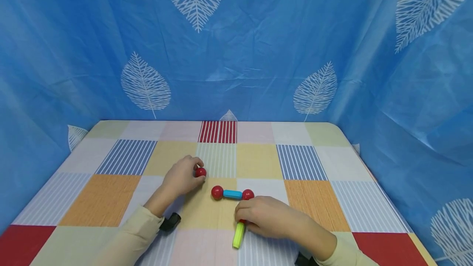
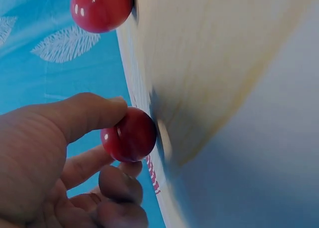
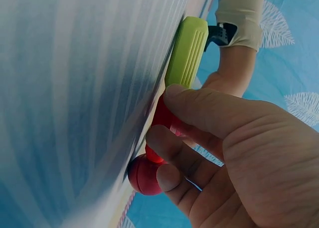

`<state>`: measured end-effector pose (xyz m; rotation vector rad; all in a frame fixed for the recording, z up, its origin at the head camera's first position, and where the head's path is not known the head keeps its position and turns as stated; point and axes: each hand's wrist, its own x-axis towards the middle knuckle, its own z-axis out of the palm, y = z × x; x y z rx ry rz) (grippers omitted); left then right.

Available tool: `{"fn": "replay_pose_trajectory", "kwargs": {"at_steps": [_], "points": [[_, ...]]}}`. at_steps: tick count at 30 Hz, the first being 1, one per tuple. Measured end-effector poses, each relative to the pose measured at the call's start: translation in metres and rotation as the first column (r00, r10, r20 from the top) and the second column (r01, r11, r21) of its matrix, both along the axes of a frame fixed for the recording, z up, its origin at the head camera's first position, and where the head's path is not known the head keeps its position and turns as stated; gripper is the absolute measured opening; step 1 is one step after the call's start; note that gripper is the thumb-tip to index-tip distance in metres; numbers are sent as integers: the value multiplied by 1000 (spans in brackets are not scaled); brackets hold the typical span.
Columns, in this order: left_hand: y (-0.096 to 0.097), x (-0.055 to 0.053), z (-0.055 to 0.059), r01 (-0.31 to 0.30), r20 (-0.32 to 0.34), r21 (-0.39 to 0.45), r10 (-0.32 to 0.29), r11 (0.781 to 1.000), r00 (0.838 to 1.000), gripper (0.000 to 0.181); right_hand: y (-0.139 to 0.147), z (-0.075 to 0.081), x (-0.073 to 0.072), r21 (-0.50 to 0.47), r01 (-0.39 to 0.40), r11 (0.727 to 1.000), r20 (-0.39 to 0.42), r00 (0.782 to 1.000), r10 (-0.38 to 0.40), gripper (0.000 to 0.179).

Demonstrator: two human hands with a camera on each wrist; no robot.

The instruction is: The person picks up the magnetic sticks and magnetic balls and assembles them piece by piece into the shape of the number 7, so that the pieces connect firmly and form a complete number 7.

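Observation:
In the left wrist view, my left hand [image 1: 184, 175] pinches a loose red ball [image 2: 130, 134] between thumb and fingers, close over the tablecloth. My right hand [image 1: 271, 216] grips a red piece [image 3: 160, 111], mostly hidden by its thumb and fingertips. A ribbed yellow-green rod [image 3: 187, 53] extends from that piece toward the front of the table. At the piece's other end sits a red ball [image 3: 145, 175], near the right fingertips. From there a blue rod [image 1: 233, 194] lies leftward, ending in another red ball [image 1: 217, 192].
A patchwork-patterned tablecloth [image 1: 303, 163] covers the table. Blue curtains [image 1: 251, 52] with white leaf prints hang behind it and along both sides. Black wrist straps [image 1: 170, 222] sit by the cream sleeves [image 1: 136, 233].

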<state>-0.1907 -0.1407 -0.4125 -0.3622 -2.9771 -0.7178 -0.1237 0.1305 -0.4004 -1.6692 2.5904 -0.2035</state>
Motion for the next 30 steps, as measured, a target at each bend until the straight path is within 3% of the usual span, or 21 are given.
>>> {"fn": "replay_pose_trajectory", "kwargs": {"at_steps": [9, 17, 30], "points": [[-1, 18, 4, -25, 60, -34, 27, 999, 998, 31, -1, -1, 2, -8, -34, 999, -42, 999, 34, 20], [3, 39, 3, -22, 63, -35, 24, 999, 998, 31, -4, 0, 3, 21, -15, 1000, -54, 998, 17, 16], [14, 76, 7, 56, 96, -108, -46, 993, 994, 27, -7, -1, 2, 27, 1, 1000, -54, 999, 0, 18]]}}
